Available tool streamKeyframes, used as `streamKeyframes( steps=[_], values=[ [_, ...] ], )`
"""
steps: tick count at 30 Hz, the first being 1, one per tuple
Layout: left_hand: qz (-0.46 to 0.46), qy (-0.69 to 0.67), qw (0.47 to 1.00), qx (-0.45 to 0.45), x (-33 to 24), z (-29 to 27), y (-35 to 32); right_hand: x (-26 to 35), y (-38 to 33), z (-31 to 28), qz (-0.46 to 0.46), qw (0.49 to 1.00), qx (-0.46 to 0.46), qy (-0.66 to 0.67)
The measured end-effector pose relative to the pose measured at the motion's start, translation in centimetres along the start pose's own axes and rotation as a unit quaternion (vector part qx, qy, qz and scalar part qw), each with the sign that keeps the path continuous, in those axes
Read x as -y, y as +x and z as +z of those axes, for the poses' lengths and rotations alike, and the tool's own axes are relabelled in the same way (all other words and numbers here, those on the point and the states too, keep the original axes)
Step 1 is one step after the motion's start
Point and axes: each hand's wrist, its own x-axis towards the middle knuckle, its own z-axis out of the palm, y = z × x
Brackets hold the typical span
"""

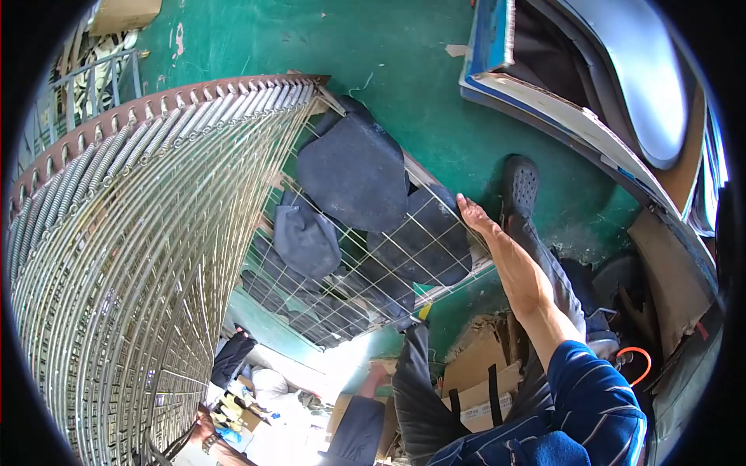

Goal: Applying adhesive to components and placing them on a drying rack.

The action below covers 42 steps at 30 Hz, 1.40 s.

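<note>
My right hand (475,216) grips the right edge of a wire shelf (435,293) of a spring drying rack. Flat dark grey pieces (353,172) with rounded edges lie on this shelf, and a smaller folded dark piece (306,241) is beside them. More dark pieces show through the mesh below. At the lower left, my left hand (203,427), with a watch at the wrist, holds the edge of the raised stack of wire shelves (140,311). Its fingers are partly hidden by the wires. Coil springs (179,128) join the raised shelves to a brown bar (124,113).
The floor (373,46) is green. Large dark curved sheets and boards (590,124) stand at the upper right. Cardboard (474,365) lies near my legs, by an orange loop (639,363). Another person's leg (357,427) shows at the bottom; a blue-grey metal frame (93,78) is far left.
</note>
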Motion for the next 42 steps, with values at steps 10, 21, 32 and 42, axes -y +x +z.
streamKeyframes(
  steps=[10,21,32,42],
  values=[
    [-0.03,0.072,0.996,0.05,-2.8,-0.7,3.6,2.1,-1.4,-4.1,0.151,0.964,0.133,0.175],
    [0.16,0.11,0.97,0.144,4.4,-0.8,-0.5,13.9,-14.2,-17.4,0.054,0.972,0.044,0.222],
    [-0.149,-0.092,0.942,0.286,6.1,-1.8,-4.5,22.2,-62.3,-15.4,-0.029,0.872,-0.195,0.448],
    [-0.142,0.079,0.953,0.255,1.7,-0.9,-9.6,23.2,-83.5,-1.5,-0.053,0.844,-0.302,0.44]
  ],
)
